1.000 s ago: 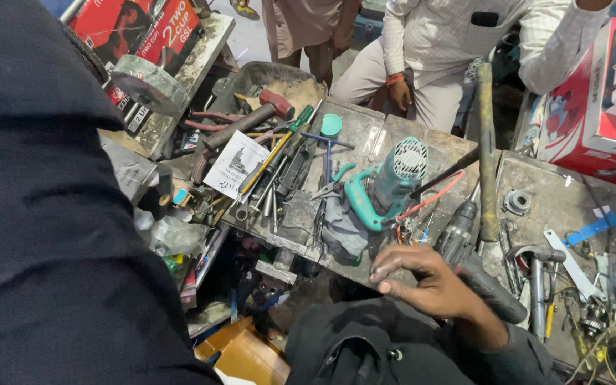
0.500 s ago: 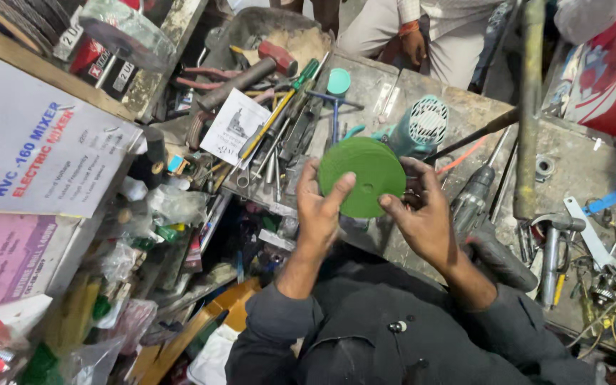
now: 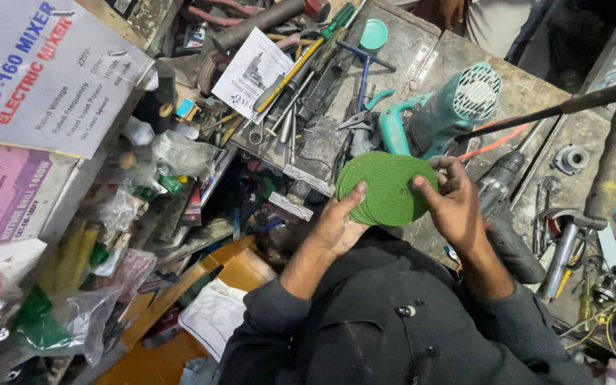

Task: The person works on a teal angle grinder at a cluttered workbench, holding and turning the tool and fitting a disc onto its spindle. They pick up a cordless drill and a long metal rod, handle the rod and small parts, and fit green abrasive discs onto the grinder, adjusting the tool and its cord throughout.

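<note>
Head view is looking down on a cluttered metal workbench [image 3: 465, 68], its surface grey, scratched and grimy; the person is holding a round green disc [image 3: 386, 187] (flat, with a fine woven grid texture) just above the bench's near edge, in front of their dark jacket. The left hand [image 3: 338, 222] is gripping the disc's lower left rim, thumb lying across the face and fingers curled behind it; the right hand [image 3: 452, 203] is clamping the right rim, thumb pressing on the face and fingers wrapping around the edge. Just behind the disc a teal power tool [image 3: 440, 113] with a ribbed, vented plastic housing is lying on the bench; a folded paper leaflet [image 3: 253, 70] and a yellow-shafted screwdriver [image 3: 295, 63] are resting among loose steel tools further left; a small teal round cap [image 3: 373, 33] is sitting near the far edge. Printed cardboard boxes [image 3: 33, 78] are stacking up at the left.
</note>
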